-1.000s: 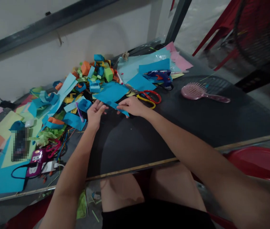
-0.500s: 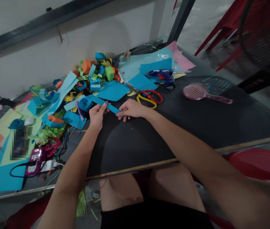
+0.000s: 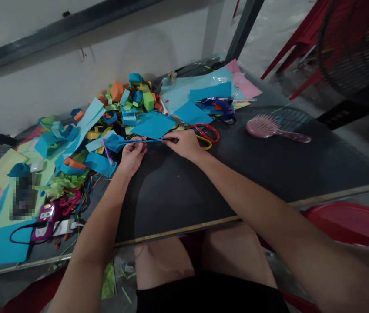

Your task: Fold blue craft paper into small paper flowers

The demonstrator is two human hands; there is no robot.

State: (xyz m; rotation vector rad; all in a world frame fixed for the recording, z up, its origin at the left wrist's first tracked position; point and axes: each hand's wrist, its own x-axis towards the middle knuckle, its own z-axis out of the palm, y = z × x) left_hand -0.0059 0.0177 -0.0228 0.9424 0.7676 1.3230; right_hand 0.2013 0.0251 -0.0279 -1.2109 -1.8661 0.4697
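Blue paper strip (image 3: 153, 140) over the dark table (image 3: 178, 195), edge-on, long axis running left to right. Left hand (image 3: 132, 156) and right hand (image 3: 185, 144) pinch it; its left end points toward the paper pile (image 3: 135, 98).

Your strip (image 3: 153, 141): plain blue, mid-frame
Your scissor handles (image 3: 217, 132): one red, one yellow, right of centre
Your hairbrush (image 3: 267, 127): pink, right side
Your tabletop (image 3: 174, 200): black
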